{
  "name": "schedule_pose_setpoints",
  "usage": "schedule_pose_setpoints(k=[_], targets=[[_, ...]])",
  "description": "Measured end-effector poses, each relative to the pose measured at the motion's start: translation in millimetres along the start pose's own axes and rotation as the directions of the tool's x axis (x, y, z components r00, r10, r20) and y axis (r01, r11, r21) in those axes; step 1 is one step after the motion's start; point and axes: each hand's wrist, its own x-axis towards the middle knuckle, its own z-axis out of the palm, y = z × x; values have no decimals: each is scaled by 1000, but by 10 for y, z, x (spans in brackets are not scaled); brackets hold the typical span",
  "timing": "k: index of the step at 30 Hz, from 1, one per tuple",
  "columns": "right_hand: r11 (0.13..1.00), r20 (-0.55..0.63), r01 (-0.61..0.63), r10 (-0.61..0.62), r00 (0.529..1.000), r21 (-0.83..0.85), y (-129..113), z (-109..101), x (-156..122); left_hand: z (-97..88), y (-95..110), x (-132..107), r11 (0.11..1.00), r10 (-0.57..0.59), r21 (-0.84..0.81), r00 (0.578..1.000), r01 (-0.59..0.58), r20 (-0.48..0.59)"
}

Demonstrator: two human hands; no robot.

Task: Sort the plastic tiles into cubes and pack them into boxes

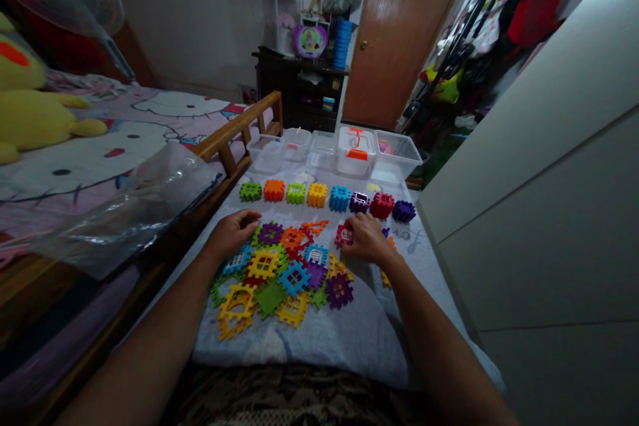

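Observation:
My right hand (368, 237) is closed on a red building tile with a white window (344, 235), held just above the cloth to the right of the pile. The fingers hide part of that tile. My left hand (233, 233) rests at the pile's upper left edge, fingers loosely apart and holding nothing I can see. Between the hands lies a loose pile of notched plastic tiles, among them a yellow window tile (263, 264), a blue tile (294, 278), a green tile (270, 297) and a purple tile (339, 290). A few pieces lie partly hidden under my right forearm.
Beyond the hands runs a row of colour-sorted stacks, from a green stack (250, 191) to a dark purple stack (404, 211). Clear plastic containers (398, 148) and a box with orange latches (356, 150) stand behind. A wooden bed rail (239, 123) borders the left side.

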Motion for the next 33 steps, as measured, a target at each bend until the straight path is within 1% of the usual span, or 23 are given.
schedule_pose_setpoints(k=[2,4,5,7,9,12,14,17,26,33], targets=[[1000,-84,-4,6,996,24,168,-101,35,2,0,4,1000,-5,-9,1000,5,-5],[999,-158,-30,35,987,30,403,-245,103,4,2,8,1000,-16,-19,1000,15,-10],[999,-168,-30,35,985,30,535,-322,147,6,2,9,1000,-20,-21,1000,20,-11],[996,-181,-88,90,979,20,795,-463,244,9,-2,13,999,-23,-26,1000,23,-11],[990,-154,-139,138,978,2,1014,-560,338,11,-14,17,999,-19,-32,1000,19,-9],[986,-92,-162,159,983,-28,1211,-612,444,17,-40,23,999,-12,-31,1000,12,-10],[985,-41,-164,162,986,-53,1261,-603,483,22,-55,27,1000,-7,-26,1000,6,-13],[982,12,-173,175,985,-78,1267,-569,505,26,-60,31,999,-7,-33,1000,7,-18],[976,45,-193,198,979,-98,1268,-512,512,9,16,8,1000,-20,-18,1000,20,-20],[982,86,-159,168,982,-102,1311,-457,541,10,-3,12,1000,-7,-25,1000,7,-15]])
